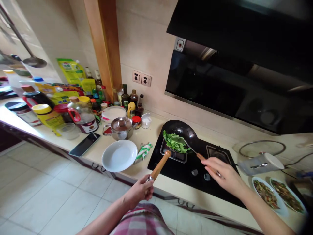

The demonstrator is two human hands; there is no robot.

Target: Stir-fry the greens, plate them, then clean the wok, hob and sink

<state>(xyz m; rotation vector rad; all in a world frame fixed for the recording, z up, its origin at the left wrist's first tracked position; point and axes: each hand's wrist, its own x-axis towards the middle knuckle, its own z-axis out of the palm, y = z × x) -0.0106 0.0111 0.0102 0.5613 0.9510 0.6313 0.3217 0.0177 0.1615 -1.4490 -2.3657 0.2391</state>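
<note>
A black wok (179, 126) rests on the left burner of the gas stove (156, 163), with chopped green leafy vegetables (174, 143) inside. My left hand (143, 190) is closed round the end of its wooden handle (160, 166). In my right hand (225, 174) is a spatula (200, 156) with a wooden grip and a metal shaft. Its metal head reaches into the greens and is partly covered by them. Left of the stove, a white plate (119, 156) lies near the counter's front edge, beside a green-and-white cloth (144, 150).
A lidded steel pot (122, 128), a phone (84, 144) and several bottles and jars crowd the counter to the left. Two plates of cooked food (266, 195) and a glass lid (261, 148) stand at the right. The range hood (234, 65) overhangs the stove.
</note>
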